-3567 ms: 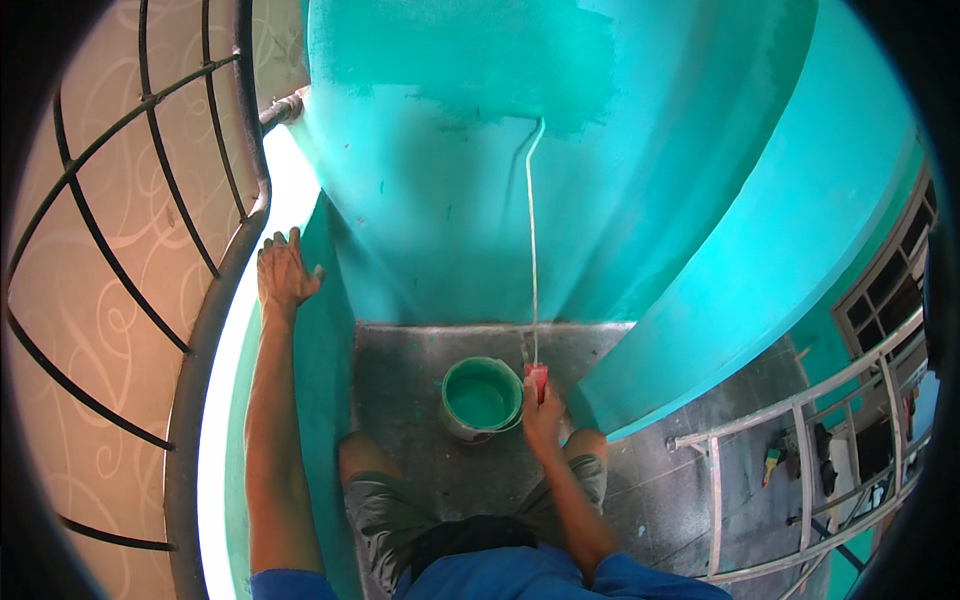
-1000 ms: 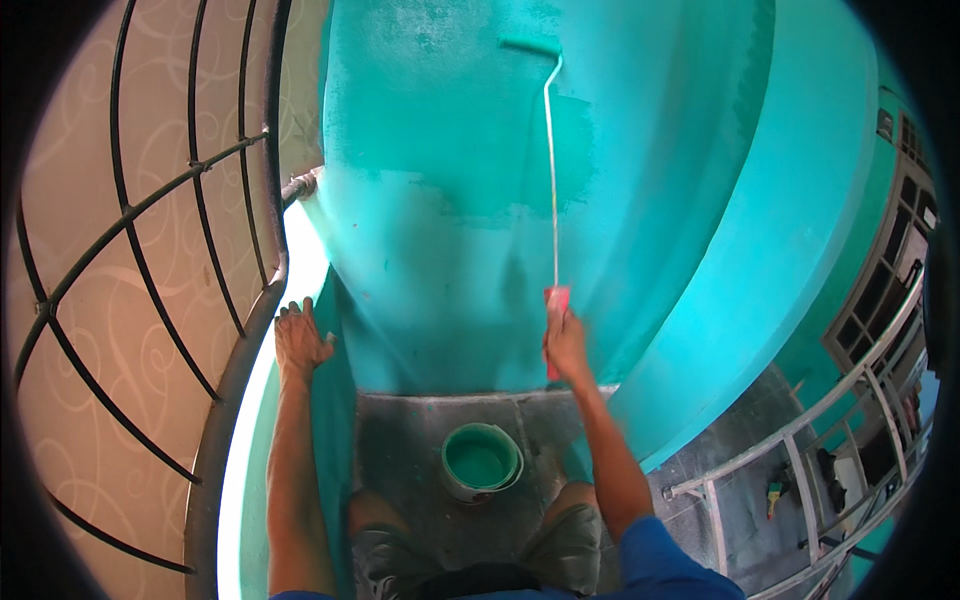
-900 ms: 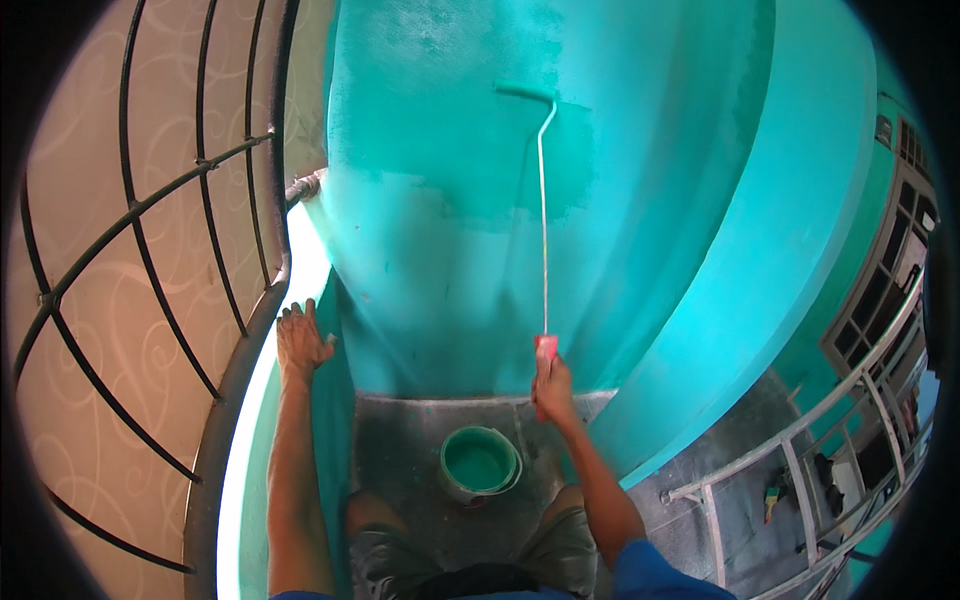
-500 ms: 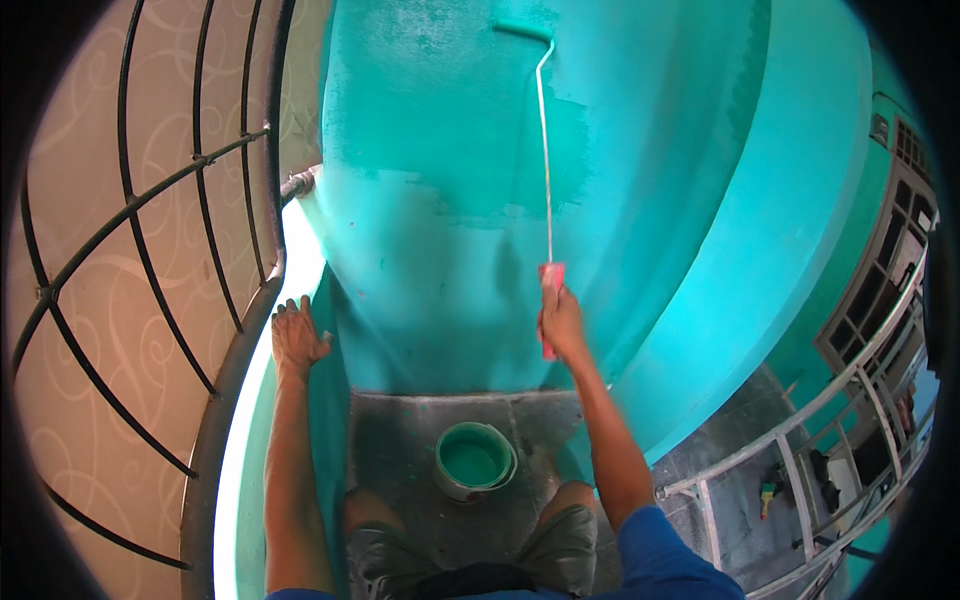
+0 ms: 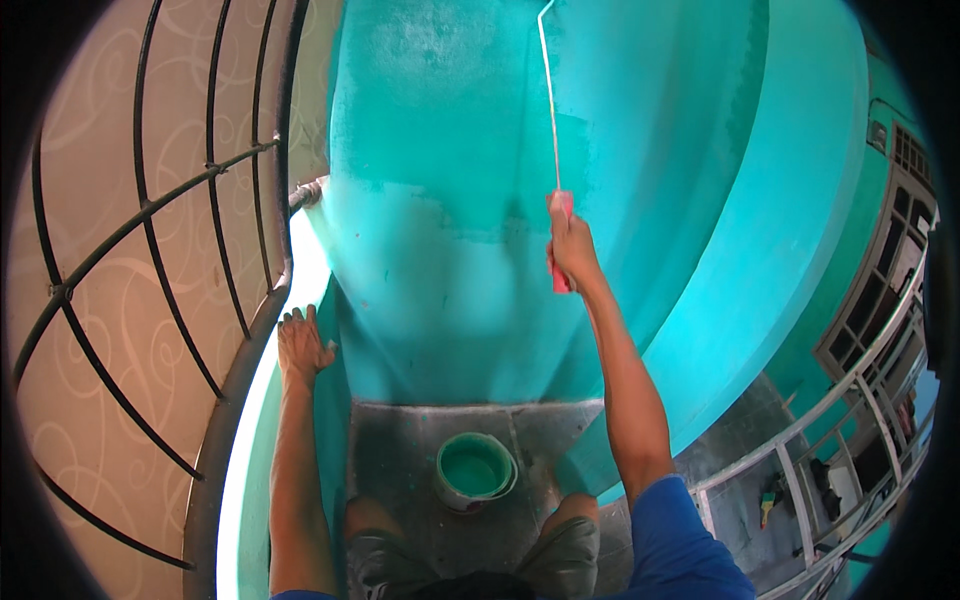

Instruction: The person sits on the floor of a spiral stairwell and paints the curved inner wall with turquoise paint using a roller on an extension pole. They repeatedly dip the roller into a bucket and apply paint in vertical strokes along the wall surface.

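Observation:
My right hand is closed round the red handle of a paint roller, held up in front of the wall. Its thin white rod runs upward, and the roller head lies beyond the picture's top edge. On the turquoise wall, a darker wet-looking green patch covers the upper part. My left hand rests on top of the low ledge at the left, fingers spread, holding nothing. Between my knees on the floor stands a bucket with green paint inside.
A black metal grille rises along the left side. To the right, a turquoise wall edge curves outward. Beyond it are a metal ladder, a brush on the grey floor and a window frame.
My right hand has moved up and slightly right, carrying the roller head out of view at the top. My left hand stays on the ledge, and the view has shifted slightly.

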### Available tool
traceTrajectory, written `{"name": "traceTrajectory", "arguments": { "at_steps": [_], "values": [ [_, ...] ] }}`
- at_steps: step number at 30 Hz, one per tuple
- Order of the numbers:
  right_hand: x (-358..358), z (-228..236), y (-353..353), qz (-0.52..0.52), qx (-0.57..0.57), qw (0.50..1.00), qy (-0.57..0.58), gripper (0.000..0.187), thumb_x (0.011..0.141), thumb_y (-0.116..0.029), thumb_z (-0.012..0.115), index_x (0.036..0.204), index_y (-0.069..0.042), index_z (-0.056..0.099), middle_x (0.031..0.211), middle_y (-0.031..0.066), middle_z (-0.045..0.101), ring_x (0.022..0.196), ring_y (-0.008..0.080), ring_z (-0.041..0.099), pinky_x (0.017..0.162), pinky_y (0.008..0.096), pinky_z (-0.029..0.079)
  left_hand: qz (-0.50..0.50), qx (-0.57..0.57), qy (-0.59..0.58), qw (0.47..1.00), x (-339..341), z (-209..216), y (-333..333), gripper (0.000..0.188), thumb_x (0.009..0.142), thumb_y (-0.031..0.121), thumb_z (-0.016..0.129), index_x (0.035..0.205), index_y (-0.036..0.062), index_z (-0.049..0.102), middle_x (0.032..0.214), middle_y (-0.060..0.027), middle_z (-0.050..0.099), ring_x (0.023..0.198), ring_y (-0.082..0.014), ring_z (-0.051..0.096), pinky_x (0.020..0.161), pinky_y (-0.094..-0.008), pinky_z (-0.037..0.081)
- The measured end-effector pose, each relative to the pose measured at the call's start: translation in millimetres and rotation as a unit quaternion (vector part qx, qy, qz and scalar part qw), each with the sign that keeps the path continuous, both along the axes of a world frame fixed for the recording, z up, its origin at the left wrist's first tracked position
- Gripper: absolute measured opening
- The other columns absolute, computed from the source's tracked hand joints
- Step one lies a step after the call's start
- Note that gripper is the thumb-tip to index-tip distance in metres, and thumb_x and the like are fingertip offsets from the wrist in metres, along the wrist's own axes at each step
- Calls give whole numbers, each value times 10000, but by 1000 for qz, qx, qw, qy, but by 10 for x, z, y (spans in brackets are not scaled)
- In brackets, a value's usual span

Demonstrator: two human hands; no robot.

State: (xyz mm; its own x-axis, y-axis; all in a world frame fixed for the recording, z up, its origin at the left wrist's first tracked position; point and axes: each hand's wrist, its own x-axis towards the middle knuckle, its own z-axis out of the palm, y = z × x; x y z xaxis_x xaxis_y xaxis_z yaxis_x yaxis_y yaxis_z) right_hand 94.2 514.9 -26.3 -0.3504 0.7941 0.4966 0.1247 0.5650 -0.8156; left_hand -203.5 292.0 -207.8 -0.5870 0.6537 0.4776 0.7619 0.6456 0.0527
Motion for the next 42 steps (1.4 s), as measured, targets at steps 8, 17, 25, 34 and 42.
{"name": "traceTrajectory", "arguments": {
  "at_steps": [8,17,25,34,42],
  "values": [
    [-50,-1389,-425,-41,-69,995,-56,572,925,-527,367,840,14,532,606,136,531,549,244,594,494,385,452,-2,9,4,1000,-136,-114,-8,612,651,344,723,1107,31,463,984,-158,522,972,-291,506,845,-395,418],
    [750,-2322,-855,-60,-68,995,29,357,950,-390,428,840,-57,496,537,13,466,398,103,459,358,262,376,6,-5,-8,1000,-45,-16,6,625,665,362,722,1124,24,467,1040,-166,530,1015,-280,515,886,-378,418],
    [1217,-2176,-555,-90,-68,994,8,368,965,-378,383,850,-42,480,526,27,459,387,113,458,356,270,378,3,-20,-18,1000,9,19,21,623,665,365,721,1119,26,464,1036,-163,528,1009,-276,514,877,-376,422],
    [917,-755,-9,-51,21,998,-27,520,946,-485,335,945,14,484,523,60,469,381,168,483,371,308,385,6,-11,-1,1000,-20,-47,40,603,665,361,721,1099,32,464,1027,-159,534,1000,-276,520,867,-373,429],
    [693,-36,246,-40,13,999,-6,495,934,-501,336,871,-29,474,568,55,473,408,154,480,368,304,397,6,-13,-5,1000,-21,-5,40,582,665,365,721,1067,35,459,1018,-159,537,984,-276,527,854,-375,434]
  ]
}}
